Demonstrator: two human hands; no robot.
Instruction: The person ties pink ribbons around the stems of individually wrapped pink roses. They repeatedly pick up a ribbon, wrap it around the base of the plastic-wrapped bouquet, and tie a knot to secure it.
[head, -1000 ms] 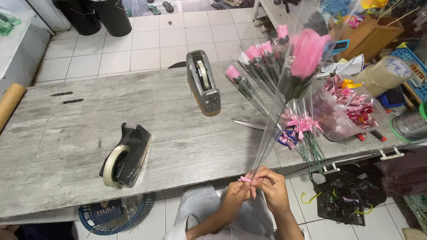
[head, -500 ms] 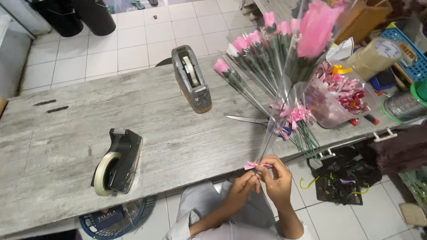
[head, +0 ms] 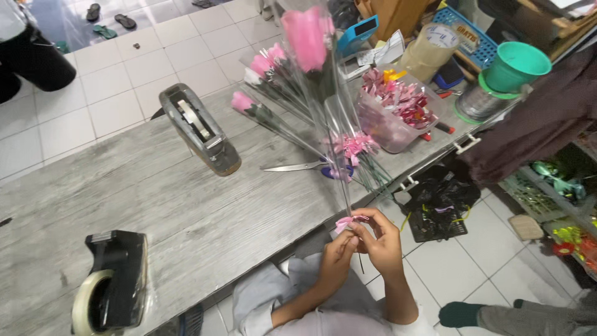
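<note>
I hold a single pink artificial rose (head: 306,36) in a clear plastic sleeve upright before me. My right hand (head: 380,239) grips the thin stem near its lower end. My left hand (head: 336,255) pinches a small pink ribbon bow (head: 344,223) against the stem, right beside the right hand's fingers. Both hands hover just off the near edge of the grey wooden table (head: 155,199). Behind the held rose, several more wrapped pink roses (head: 267,93) with pink bows (head: 354,146) lie on the table.
Scissors (head: 305,167) lie by the roses. A grey tape dispenser (head: 199,129) stands mid-table, a black one (head: 112,283) at the near left. A clear tub of ribbons (head: 398,106), a tape roll (head: 429,50) and a green cup (head: 513,67) sit right. A black basket (head: 438,208) is on the floor.
The view has swung left and down, so everything shifted right and lower in frame. Both hands stay together on the stem and bow, fingers working the ribbon.
</note>
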